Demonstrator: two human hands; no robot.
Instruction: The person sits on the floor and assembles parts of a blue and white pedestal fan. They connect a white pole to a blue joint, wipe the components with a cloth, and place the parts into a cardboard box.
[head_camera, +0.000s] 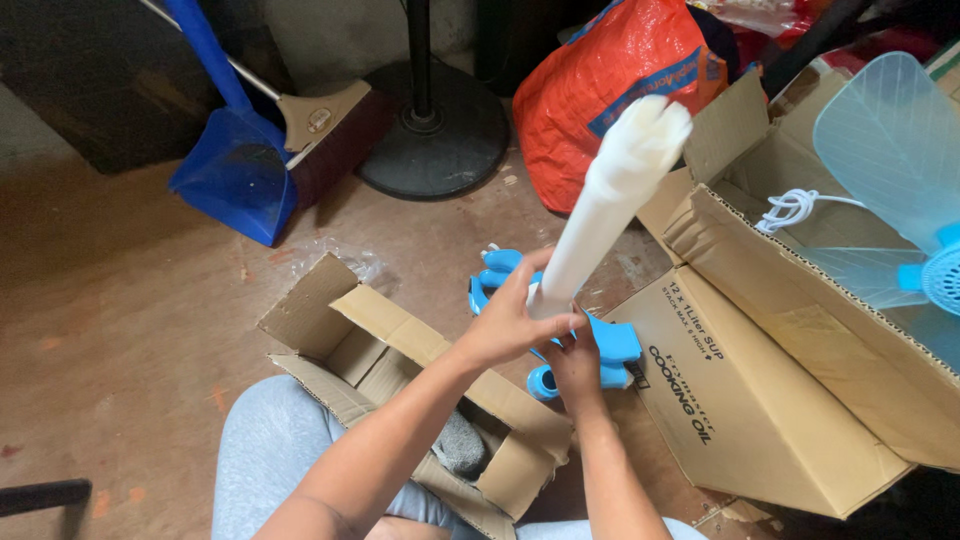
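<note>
You have one white pole (612, 200) in hand, one blue plastic base piece (610, 345) under it, and two cardboard boxes on the floor (130, 290): a small open box (390, 350) in front of your knees and a large box (770, 370) lying to your right. One pale blue fan blade (890, 150) rests on the large box's far end, with a coiled white cord (792, 208) beside it.

Toward the far edge of the floor stand one blue dustpan (235, 170), one broom (325, 125) leaning against it, one round black stand base (435, 130) and one orange sack (615, 90). The small box's raised flaps crowd your left forearm, and the large box lies just beside the blue piece on its right.

Your left hand (510, 320) is wrapped around the pole's lower end, fingers curled closed on it; the pole tilts up and away to the right. Your right hand (575, 360) sits just below, touching the blue base piece near where the pole meets it; you cannot tell how tightly it grips, since the left hand covers part of it.
</note>
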